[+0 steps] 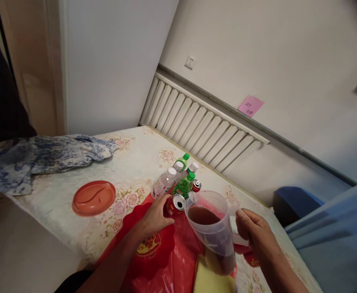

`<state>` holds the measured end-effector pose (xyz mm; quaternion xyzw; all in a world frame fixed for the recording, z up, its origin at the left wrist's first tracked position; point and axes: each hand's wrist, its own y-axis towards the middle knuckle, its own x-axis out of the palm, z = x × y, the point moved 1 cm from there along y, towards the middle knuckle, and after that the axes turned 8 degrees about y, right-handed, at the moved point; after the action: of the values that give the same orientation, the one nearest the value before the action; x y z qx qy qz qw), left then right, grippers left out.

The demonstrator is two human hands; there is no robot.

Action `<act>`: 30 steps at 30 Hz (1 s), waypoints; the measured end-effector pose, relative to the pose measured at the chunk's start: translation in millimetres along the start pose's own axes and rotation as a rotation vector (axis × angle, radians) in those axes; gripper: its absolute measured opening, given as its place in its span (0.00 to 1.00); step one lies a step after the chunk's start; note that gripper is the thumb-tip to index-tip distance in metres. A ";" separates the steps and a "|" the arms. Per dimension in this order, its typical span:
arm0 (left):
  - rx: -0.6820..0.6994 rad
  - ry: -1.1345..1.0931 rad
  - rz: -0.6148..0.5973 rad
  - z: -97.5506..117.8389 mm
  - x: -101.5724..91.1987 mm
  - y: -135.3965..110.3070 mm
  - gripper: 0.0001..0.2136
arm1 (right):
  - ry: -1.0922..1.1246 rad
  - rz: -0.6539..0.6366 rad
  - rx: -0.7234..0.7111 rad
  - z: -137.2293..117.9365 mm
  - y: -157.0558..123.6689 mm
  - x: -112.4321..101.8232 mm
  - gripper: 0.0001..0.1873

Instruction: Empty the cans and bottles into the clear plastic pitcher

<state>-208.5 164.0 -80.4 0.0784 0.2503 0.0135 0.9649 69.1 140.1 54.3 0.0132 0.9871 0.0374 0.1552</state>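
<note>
My right hand is closed around the handle of a clear plastic pitcher, which is tilted in view and partly filled with dark brown liquid. My left hand curves its thumb and fingers about the side of a red can with an opened top. Close behind the can stand a clear bottle with a white cap and a green bottle. The pitcher's rim is right beside the red can. A red plastic sheet with a gold print lies beneath my hands.
More bottles and a second can cluster behind. An orange divided plate and blue-white cloth lie on the flowered tablecloth. A yellow cloth-like item is under the pitcher. A radiator lines the wall.
</note>
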 end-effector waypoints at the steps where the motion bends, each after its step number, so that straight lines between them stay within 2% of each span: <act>1: 0.023 -0.013 0.001 -0.3 0.3 0.1 0.35 | -0.006 -0.003 0.001 -0.1 0.6 -0.1 0.28; 3: 0.081 -0.043 0.001 -1.3 1.3 0.5 0.35 | -0.022 -0.012 -0.002 -0.6 1.8 -0.2 0.28; 16: 0.056 -0.041 -0.019 -3.6 3.0 2.1 0.35 | -0.099 -0.013 0.026 -8.2 5.8 2.3 0.28; 30: 0.118 -0.046 0.028 -13.0 8.0 3.5 0.35 | -0.100 -0.022 0.012 -21.7 1.5 8.0 0.28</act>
<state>-207.8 169.9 -94.9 0.1388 0.2273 0.0103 0.9638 54.9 140.4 72.5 0.0048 0.9784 0.0292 0.2046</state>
